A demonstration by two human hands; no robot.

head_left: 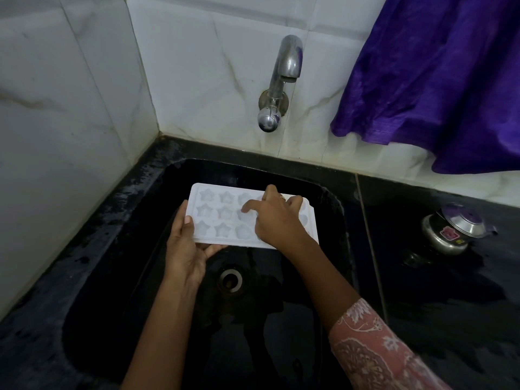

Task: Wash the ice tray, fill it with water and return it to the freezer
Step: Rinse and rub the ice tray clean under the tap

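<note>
Left hand grip holds white plastic star-moulded ice tray at nine o'clock; right hand fingers, loosely spread, rub cavities. Advise working every mould.

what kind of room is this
Most likely a home kitchen wash area: a black stone sink set in a matching counter, a chrome wall tap on white marble-look tiles, and a small steel lidded pot beside it.
</note>
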